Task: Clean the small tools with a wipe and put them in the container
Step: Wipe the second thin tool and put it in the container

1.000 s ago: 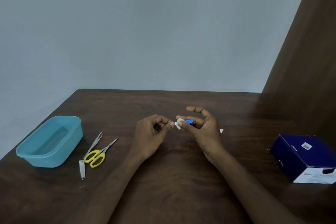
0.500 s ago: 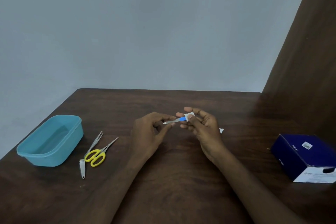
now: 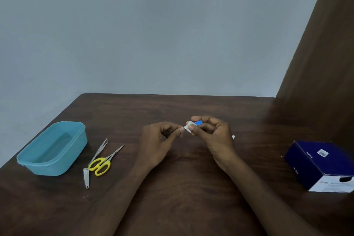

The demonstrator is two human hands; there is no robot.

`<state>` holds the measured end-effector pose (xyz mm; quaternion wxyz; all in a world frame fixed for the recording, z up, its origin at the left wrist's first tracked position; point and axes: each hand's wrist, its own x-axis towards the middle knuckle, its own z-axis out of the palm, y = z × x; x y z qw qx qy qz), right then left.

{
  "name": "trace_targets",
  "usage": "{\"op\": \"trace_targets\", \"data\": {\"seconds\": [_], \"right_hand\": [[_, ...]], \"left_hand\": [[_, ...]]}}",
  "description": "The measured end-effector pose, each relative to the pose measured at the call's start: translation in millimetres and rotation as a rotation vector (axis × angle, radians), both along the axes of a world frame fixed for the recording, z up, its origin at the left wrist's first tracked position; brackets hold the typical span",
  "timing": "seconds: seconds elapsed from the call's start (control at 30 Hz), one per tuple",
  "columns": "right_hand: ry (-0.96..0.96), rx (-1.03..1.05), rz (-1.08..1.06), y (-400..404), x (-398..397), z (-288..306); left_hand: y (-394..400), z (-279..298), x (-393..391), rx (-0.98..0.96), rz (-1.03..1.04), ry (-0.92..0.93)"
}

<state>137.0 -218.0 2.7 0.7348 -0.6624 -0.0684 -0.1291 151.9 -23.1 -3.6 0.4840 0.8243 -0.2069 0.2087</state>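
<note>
Only print in view is on the dark blue box [image 3: 316, 161] at the right edge of the desk [image 3: 191, 188]. Its top face has short white marks, too small and skewed to read. A small white sticker [image 3: 323, 153] sits on the same face, looks like a code or label, content not legible. The white front panel [image 3: 333, 185] carries a small round logo and lines of fine print, all blurred, no words or brand can be made out. No readable text, numbers or signs on anything else in view.
</note>
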Motion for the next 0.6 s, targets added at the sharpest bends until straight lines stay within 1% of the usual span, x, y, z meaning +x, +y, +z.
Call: {"op": "trace_targets", "data": {"seconds": [0.17,0.37,0.6], "right_hand": [[-0.019,0.0,0.026,2.0,1.8,-0.8],[-0.016,0.095,0.009,2.9,7.2,-2.1],[-0.029,0.016,0.002,2.0,3.7,-0.3]], "left_hand": [[-0.5,1.4,0.5,-0.035,0.01,0.017],[-0.7,2.9,-0.1,-0.044,-0.004,0.008],[0.8,1.4,1.9,-0.037,-0.02,0.061]]}}
